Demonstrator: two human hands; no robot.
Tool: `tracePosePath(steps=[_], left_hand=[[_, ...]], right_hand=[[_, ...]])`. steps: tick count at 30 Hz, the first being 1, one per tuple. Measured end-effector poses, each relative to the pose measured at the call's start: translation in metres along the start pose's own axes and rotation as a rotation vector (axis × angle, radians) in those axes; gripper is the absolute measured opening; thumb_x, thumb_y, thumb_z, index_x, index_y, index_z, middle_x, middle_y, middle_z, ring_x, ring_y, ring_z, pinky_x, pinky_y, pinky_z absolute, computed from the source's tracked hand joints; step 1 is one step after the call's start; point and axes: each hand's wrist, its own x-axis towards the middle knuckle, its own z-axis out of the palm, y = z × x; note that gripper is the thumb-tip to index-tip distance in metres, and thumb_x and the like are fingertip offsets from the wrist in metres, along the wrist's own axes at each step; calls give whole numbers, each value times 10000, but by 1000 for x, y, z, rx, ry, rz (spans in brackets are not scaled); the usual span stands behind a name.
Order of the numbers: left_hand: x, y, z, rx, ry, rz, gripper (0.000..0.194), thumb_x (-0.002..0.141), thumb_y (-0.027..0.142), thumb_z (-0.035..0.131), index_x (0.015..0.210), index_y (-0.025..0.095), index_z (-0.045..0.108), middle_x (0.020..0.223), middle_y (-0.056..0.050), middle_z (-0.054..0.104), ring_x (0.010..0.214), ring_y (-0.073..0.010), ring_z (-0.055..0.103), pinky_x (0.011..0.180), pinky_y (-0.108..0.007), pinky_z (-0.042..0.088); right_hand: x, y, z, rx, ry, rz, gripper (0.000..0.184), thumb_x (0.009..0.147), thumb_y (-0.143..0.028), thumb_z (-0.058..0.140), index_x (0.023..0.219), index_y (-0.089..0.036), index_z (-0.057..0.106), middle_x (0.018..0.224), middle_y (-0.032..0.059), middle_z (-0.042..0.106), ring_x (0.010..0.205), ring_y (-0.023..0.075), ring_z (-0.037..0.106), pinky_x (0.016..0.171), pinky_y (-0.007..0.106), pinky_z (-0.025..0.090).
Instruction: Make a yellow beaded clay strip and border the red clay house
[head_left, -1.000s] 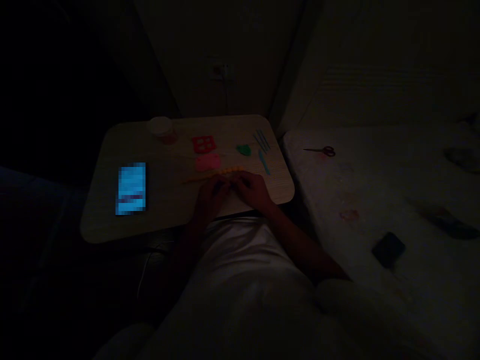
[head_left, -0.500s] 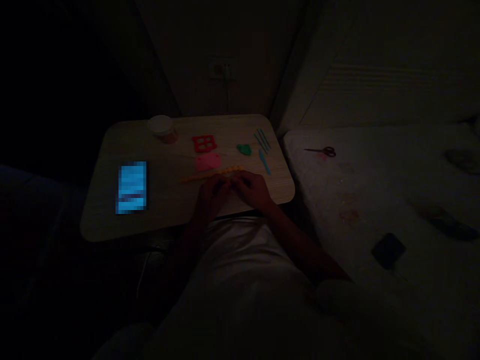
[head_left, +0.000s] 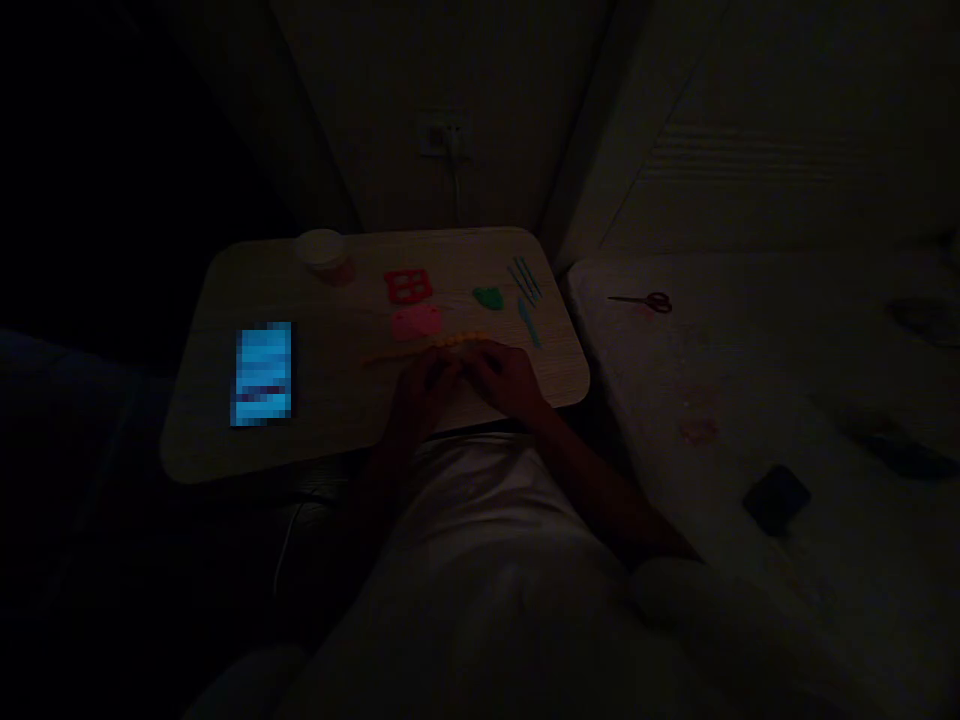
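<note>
Dim light covers the scene. My left hand [head_left: 427, 385] and my right hand [head_left: 506, 378] meet near the front edge of the small table, fingers curled and fingertips close together. Whatever they pinch is too dark and small to make out. Just beyond the fingertips lies a thin orange strip [head_left: 390, 356] with a row of rounded orange lumps [head_left: 465, 340] at its right part. Behind it are a flat pink piece [head_left: 417, 322] and a red frame with several openings [head_left: 409, 286]. A green lump [head_left: 488, 298] sits farther right.
Blue sticks [head_left: 527, 280] and a blue plastic knife [head_left: 529, 323] lie at the table's right. A tub [head_left: 325, 258] stands at the back left, a lit phone [head_left: 262, 375] in front. Scissors [head_left: 641, 301] and a dark square object [head_left: 777, 499] rest on the pale surface to the right.
Both hands stay in nearly the same place, with only slight finger movement. The picture is a little darker; the objects on the table have not moved.
</note>
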Motion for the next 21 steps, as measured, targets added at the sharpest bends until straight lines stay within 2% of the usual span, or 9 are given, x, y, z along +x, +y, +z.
tracePosePath(steps=[21], left_hand=[[0,-6,0,14,1,14,153,878,360,596,836,214,616,704,17,627,669,-154,579,655,-267,456]], right_hand=[[0,2,1,4,2,6,282,944,-422,582,865,-196,732,738,23,703,655,166,601,624,267,433]])
